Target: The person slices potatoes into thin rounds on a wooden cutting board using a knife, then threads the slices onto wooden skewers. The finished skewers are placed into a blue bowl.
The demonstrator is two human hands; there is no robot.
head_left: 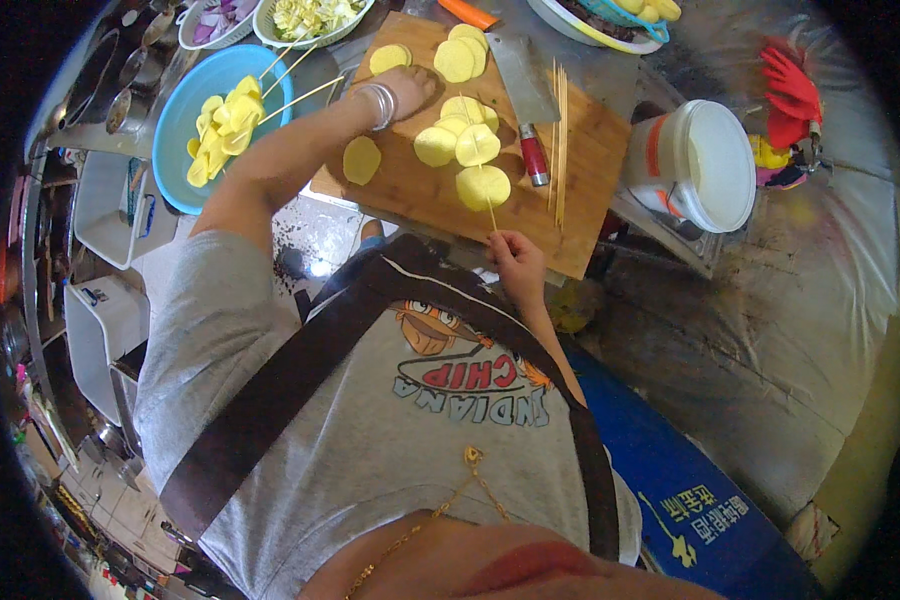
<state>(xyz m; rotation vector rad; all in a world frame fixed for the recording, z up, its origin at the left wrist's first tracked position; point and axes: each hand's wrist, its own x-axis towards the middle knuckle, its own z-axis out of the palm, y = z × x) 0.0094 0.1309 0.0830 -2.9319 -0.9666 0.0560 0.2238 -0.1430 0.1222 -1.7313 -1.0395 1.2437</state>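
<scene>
My right hand (518,262) is closed round the lower end of a thin wooden skewer (492,215) near the front of the cutting board (592,180). Round yellow slices, which look like potato slices (483,187), are threaded along that skewer. My left hand (410,92), with bracelets at its wrist, rests on the board with bent fingers. Its fingertips are hidden, so whatever they grip does not show. Loose potato slices (390,58) lie just beyond it, a stack (457,60) stands to its right, and a single slice (362,160) lies nearer me.
A cleaver (523,85) with a red handle and several bare skewers (559,150) lie on the board's right side. At left, a blue basin (175,130) holds skewered slices. A white bucket (722,165) stands at right, near red gloves (790,95). Vegetable baskets (315,38) sit at the back.
</scene>
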